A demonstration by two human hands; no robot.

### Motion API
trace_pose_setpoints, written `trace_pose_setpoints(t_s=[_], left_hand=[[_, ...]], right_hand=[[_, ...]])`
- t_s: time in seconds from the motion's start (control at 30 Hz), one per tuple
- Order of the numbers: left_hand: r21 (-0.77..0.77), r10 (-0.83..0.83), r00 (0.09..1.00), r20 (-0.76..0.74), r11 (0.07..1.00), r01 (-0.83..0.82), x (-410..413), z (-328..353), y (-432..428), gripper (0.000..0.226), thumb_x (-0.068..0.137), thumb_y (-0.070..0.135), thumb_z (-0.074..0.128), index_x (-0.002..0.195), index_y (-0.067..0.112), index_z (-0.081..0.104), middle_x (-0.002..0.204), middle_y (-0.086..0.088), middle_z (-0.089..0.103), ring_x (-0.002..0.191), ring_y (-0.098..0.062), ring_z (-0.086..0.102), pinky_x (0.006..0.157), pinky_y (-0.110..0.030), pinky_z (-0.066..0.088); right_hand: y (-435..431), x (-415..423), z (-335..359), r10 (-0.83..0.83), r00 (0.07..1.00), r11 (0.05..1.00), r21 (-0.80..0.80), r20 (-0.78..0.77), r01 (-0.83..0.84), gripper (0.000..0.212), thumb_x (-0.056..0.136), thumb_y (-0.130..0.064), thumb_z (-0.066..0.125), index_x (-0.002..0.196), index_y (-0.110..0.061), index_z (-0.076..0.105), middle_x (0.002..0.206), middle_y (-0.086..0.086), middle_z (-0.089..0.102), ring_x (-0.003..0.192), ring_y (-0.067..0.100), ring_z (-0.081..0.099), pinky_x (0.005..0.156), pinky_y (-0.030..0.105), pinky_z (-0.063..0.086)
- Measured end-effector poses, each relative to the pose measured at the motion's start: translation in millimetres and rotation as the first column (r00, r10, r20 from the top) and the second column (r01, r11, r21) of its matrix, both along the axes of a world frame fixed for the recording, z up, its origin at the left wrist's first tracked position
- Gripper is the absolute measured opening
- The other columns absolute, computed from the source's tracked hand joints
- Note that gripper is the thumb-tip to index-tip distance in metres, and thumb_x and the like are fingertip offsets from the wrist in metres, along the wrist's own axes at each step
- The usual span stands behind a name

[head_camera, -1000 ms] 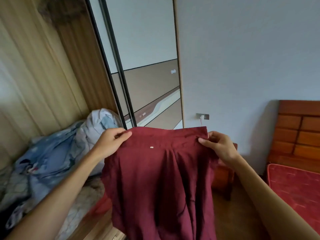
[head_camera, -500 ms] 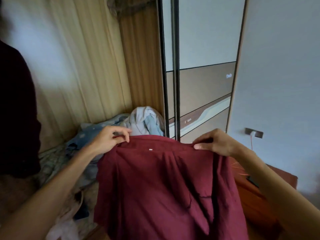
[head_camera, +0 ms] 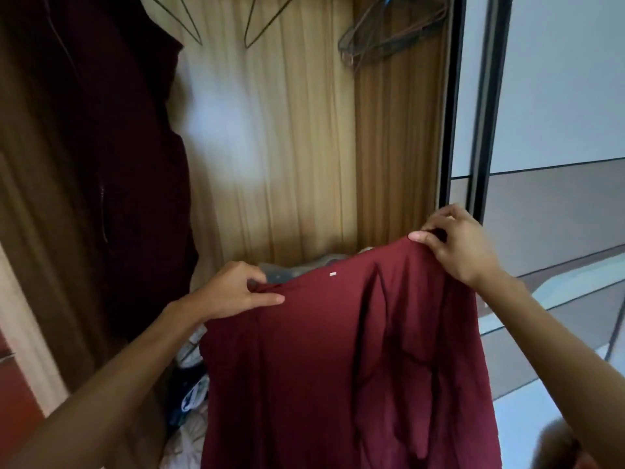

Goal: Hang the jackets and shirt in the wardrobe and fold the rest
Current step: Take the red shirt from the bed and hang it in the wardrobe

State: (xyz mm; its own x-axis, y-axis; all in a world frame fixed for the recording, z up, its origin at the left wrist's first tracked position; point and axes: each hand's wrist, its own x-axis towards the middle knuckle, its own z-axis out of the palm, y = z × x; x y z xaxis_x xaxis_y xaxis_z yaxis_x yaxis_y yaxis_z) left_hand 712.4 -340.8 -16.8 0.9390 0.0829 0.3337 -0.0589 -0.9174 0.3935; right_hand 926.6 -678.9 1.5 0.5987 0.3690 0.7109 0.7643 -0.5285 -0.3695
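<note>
I hold a dark red shirt (head_camera: 338,360) spread out in front of the open wardrobe (head_camera: 277,137). My left hand (head_camera: 233,291) pinches its top edge at the left shoulder. My right hand (head_camera: 456,245) grips the top edge at the right shoulder, held higher. The cloth hangs down and hides what lies below it. A dark maroon jacket (head_camera: 111,147) hangs inside the wardrobe at the left. Several empty wire hangers (head_camera: 382,32) hang from the top at the right.
A heap of bluish and white clothes (head_camera: 192,394) lies on the wardrobe floor behind the shirt. The sliding door's black frame (head_camera: 470,106) stands at the right, with its grey and beige panel (head_camera: 558,204) beyond.
My view has swung left and up into the wardrobe, bringing the hanging jacket and the hangers into sight. Both hands keep their hold on the shirt; the right one has risen.
</note>
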Motion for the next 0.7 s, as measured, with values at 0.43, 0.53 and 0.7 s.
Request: trace_pose_setpoints(t_s=[0.43,0.53,0.7], left_hand=[[-0.687,0.343,0.928,-0.147,0.639,-0.345,42,95,38,0.020,0.097,0.015,0.062,0.101,-0.002,0.073,0.092,-0.017,0.074,0.076,-0.021,0.072,0.067,-0.029,0.059],[-0.812,0.452,0.888,-0.085,0.485,-0.325,72,122,20,0.024,0.093,0.014,0.065,0.106,-0.006,0.070,0.096,-0.021,0.075,0.083,-0.029,0.073,0.076,-0.036,0.061],[-0.873,0.523,0.852,0.005,0.417,-0.251,103,157,12,0.014,0.095,0.011,0.057,0.083,0.009,0.064,0.068,-0.007,0.059,0.052,-0.017,0.056,0.052,-0.025,0.048]], right_hand=[[139,80,109,0.388,0.881,0.914,0.240,-0.271,-0.328,0.035,0.079,-0.046,0.079,0.077,-0.011,0.076,0.079,0.007,0.073,0.083,0.018,0.068,0.080,0.034,0.052],[184,57,135,0.584,0.765,0.797,0.370,-0.272,-0.477,0.036,0.080,-0.040,0.079,0.077,-0.004,0.075,0.082,0.019,0.073,0.069,0.016,0.063,0.072,0.037,0.055],[240,17,166,0.722,0.657,0.689,0.312,-0.218,-0.654,0.023,0.086,-0.028,0.073,0.080,-0.006,0.078,0.078,0.007,0.075,0.069,0.014,0.068,0.065,0.030,0.052]])
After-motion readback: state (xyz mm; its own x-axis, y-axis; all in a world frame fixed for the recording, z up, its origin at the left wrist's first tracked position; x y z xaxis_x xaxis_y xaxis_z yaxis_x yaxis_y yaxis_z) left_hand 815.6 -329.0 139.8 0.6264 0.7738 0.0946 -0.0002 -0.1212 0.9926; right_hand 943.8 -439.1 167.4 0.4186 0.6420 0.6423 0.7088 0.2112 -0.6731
